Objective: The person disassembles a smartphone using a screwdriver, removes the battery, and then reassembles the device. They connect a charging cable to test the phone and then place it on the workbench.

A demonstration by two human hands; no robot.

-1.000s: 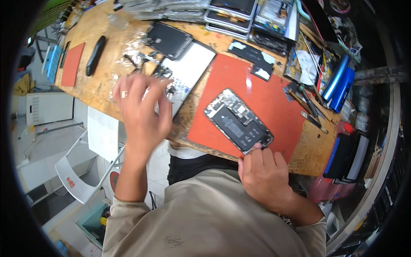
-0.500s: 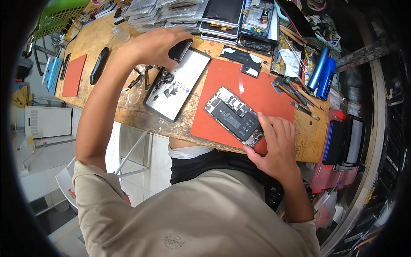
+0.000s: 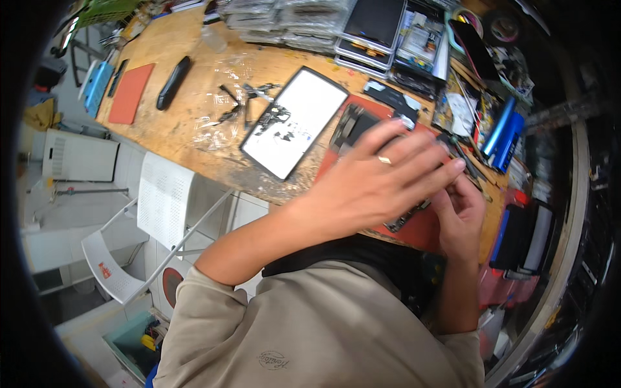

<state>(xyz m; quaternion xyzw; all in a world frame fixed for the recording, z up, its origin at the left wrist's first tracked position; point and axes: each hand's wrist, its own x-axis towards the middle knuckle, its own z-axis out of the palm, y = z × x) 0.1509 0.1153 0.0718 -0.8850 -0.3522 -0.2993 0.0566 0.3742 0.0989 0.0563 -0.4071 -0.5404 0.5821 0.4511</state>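
My left hand [image 3: 381, 174] is over the orange mat [image 3: 420, 239], palm down with fingers stretched toward the right hand. Beneath it shows the lower edge of an opened phone [image 3: 399, 224]; the rest is covered. At the mat's right side my right hand [image 3: 462, 216] has its fingers curled, with the thumb close to the left fingertips; anything between them is hidden. A dark flat phone part [image 3: 354, 128] lies at the mat's left, beyond my left hand. Left of it sits a white tray [image 3: 284, 155] with a dark rim, holding small black parts [image 3: 275, 119].
Loose black parts [image 3: 234, 103] lie left of the tray, near a black oblong tool [image 3: 173, 84]. Stacked tablets [image 3: 369, 32] and wrapped packs [image 3: 291, 22] line the back. Hand tools [image 3: 472, 165] and blue cylinders [image 3: 504, 139] stand at the right.
My left hand has come from above the tray to over the phone, beside my right hand. The dark part it carried is no longer in sight there; a dark part now lies on the mat.
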